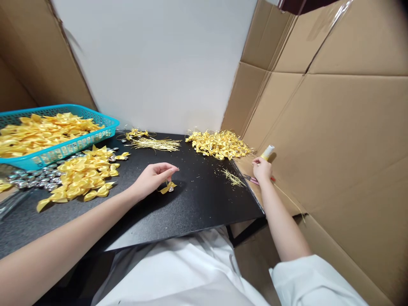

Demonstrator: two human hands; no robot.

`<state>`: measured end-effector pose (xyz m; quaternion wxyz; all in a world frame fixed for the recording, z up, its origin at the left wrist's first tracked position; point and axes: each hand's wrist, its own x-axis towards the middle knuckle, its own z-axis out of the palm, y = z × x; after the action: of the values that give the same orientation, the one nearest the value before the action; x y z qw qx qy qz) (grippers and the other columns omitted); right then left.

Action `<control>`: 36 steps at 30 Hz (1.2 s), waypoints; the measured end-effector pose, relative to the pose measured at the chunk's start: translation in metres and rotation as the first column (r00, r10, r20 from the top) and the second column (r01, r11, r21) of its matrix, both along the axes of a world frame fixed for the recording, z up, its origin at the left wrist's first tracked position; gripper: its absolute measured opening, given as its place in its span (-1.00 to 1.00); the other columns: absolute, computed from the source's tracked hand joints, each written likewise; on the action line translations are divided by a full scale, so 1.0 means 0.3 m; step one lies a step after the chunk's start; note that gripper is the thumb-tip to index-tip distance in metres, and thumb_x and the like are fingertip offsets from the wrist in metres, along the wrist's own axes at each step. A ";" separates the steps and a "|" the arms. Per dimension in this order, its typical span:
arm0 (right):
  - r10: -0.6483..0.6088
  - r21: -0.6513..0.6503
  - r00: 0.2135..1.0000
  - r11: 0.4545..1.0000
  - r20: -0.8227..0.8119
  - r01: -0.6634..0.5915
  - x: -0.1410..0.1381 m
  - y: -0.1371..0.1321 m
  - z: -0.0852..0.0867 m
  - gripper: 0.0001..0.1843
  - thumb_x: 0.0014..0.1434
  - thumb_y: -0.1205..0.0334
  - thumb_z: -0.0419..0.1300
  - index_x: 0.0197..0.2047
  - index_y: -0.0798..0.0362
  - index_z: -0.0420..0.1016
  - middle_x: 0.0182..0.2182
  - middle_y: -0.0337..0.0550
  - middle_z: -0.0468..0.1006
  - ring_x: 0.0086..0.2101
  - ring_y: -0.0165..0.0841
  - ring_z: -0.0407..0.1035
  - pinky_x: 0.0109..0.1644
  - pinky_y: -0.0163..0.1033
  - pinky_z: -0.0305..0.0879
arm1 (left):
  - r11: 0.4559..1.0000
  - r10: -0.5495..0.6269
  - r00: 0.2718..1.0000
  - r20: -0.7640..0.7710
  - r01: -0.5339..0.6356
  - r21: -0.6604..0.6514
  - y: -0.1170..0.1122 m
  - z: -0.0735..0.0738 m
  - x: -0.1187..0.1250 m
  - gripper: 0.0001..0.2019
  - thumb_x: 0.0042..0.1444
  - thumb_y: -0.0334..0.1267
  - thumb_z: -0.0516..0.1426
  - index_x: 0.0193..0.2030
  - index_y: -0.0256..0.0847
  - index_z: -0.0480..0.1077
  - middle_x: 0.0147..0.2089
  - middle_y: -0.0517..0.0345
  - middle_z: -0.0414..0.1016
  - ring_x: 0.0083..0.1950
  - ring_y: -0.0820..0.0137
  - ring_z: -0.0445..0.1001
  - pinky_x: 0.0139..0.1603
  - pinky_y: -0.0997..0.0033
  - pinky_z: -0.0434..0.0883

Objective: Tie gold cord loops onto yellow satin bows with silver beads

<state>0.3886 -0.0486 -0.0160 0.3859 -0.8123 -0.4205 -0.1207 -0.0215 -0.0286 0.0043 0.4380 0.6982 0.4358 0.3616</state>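
My left hand (156, 176) is closed in a pinch above the black table. From its fingers hangs a small yellow ribbon bow (165, 188) with a silver bead at its middle and a thin gold tie. My right hand (263, 171) is at the table's right edge with its fingers curled together; what is between them is hidden. Under and beside that hand lies a tool with red handle parts (251, 179), mostly covered. Just behind the fingers stands a yellow and white spool-like roll (267, 152). A gold cord (290, 199) trails to the right of the wrist.
A blue basket (111, 123) of yellow bows stands at left. Before it lie loose bows (86, 174) and silver beads (41, 177). Gold ties (159, 144) and a heap of beaded bows (219, 144) lie at the back. Gold clippings (234, 177) lie at right, beside cardboard walls (334, 140).
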 end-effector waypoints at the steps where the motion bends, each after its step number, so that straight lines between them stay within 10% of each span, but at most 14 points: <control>1: -0.001 0.000 1.000 1.000 0.001 0.001 0.000 0.000 0.000 -0.84 0.01 0.31 0.16 -0.39 0.01 0.58 -0.40 -0.10 0.62 -0.41 -0.29 0.39 -0.34 -0.25 0.24 | 1.000 0.000 1.000 0.000 0.000 0.001 0.000 0.000 0.000 -0.55 -0.04 0.15 0.19 -0.29 -0.25 0.51 -0.53 0.21 0.40 -0.56 0.51 0.25 -0.57 0.54 0.16; 26: -0.037 -0.045 0.998 0.998 -0.051 0.035 -0.009 -0.002 0.000 -0.91 0.00 0.31 0.22 -0.44 -0.02 0.57 -0.42 -0.14 0.62 -0.39 -0.27 0.41 -0.23 -0.20 0.27 | 1.000 -0.011 1.000 0.015 0.011 -0.001 0.011 -0.018 -0.003 -0.54 -0.03 0.16 0.20 -0.28 -0.26 0.51 -0.53 0.21 0.39 -0.56 0.52 0.24 -0.57 0.56 0.16; 36: -0.025 0.211 0.999 0.977 0.047 0.014 -0.022 -0.032 0.071 -0.78 0.06 0.28 0.10 -0.25 0.12 0.52 -0.25 0.02 0.59 -0.24 -0.20 0.41 -0.10 -0.17 0.26 | 1.000 0.002 0.999 0.055 -0.001 -0.016 -0.005 -0.001 0.013 -0.50 -0.09 0.18 0.21 -0.28 -0.29 0.53 -0.57 0.22 0.36 -0.59 0.54 0.20 -0.57 0.55 0.13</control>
<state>0.3821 -0.0582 0.0053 0.4578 -0.7678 -0.4067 -0.1883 -0.0176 -0.0300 0.0039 0.4550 0.6843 0.4270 0.3774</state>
